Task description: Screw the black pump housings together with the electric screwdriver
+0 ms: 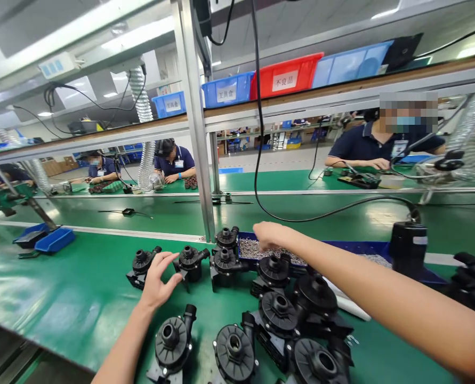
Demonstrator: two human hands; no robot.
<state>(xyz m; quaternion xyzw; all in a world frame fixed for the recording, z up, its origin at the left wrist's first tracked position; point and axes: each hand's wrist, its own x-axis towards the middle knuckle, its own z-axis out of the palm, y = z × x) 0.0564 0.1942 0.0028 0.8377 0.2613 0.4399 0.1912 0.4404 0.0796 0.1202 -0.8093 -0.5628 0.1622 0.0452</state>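
From where I stood, taking the person's view as a clock face, two blue bins (55,240) sat near 9 on a green bench (81,293), whose front edge slanted away below 8. Green surface stretched from them to a black pump housing (142,260) at 8. Just beside it, the left hand (156,280) was open, thumb and fingers spread toward another housing (189,258) at 7; contact was unclear. A metal post (197,122) bounded the space behind. Between 4 and 5, the right hand (269,236) dipped over a blue tray (246,234) of small metal pieces (249,248); I couldn't tell whether it gripped any. Its forearm crossed above tightly packed housings (278,309), leaving narrow gaps.
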